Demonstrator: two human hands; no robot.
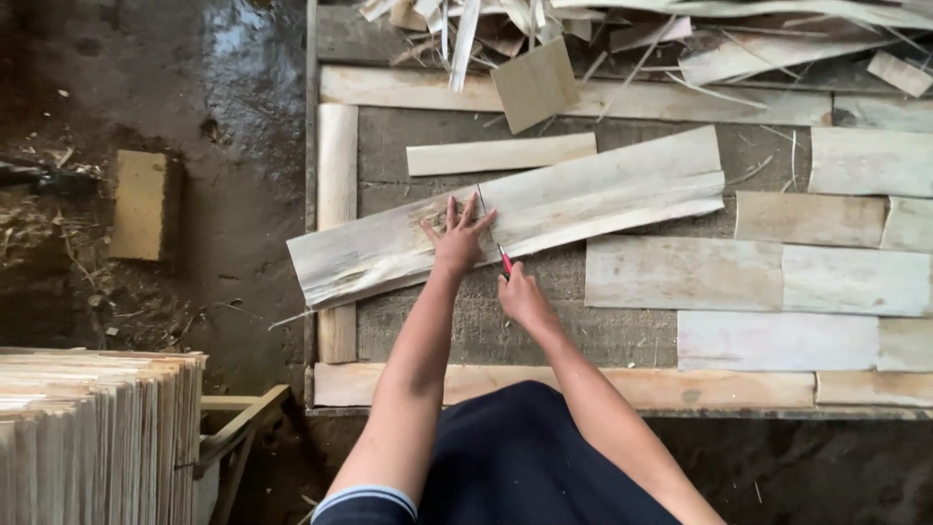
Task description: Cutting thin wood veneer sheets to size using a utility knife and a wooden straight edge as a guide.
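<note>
Wet, dark earth floor is seen at the left; a low wooden work platform (pixel 583 387) fills the centre and right, framed by pale planks. A long, thin sheet of pale wood veneer (pixel 544 209) lies slantwise across the platform, its left end overhanging the left edge, its right end reaching toward the middle. The left hand (pixel 459 238) is pressed flat on the sheet near its middle, fingers spread apart, pinning it down. The right hand (pixel 522 297) is closed around a red-handled cutter (pixel 504 260), whose tip is set against the near edge of the sheet just beside the left hand.

The sheet is judged light, thin and somewhat flexible, with ragged, splintery edges; splitting along the grain is thought likely. Holding is best done by flat palm pressure close to the cut line, rather than by a pinch at the brittle ends.

Cut rectangular pieces (pixel 758 272) are laid in rows toward the right edge. Offcut scraps (pixel 505 29) are heaped along the far edge. A stack of finished sheets (pixel 97 428) stands at the near left, off the platform.
</note>
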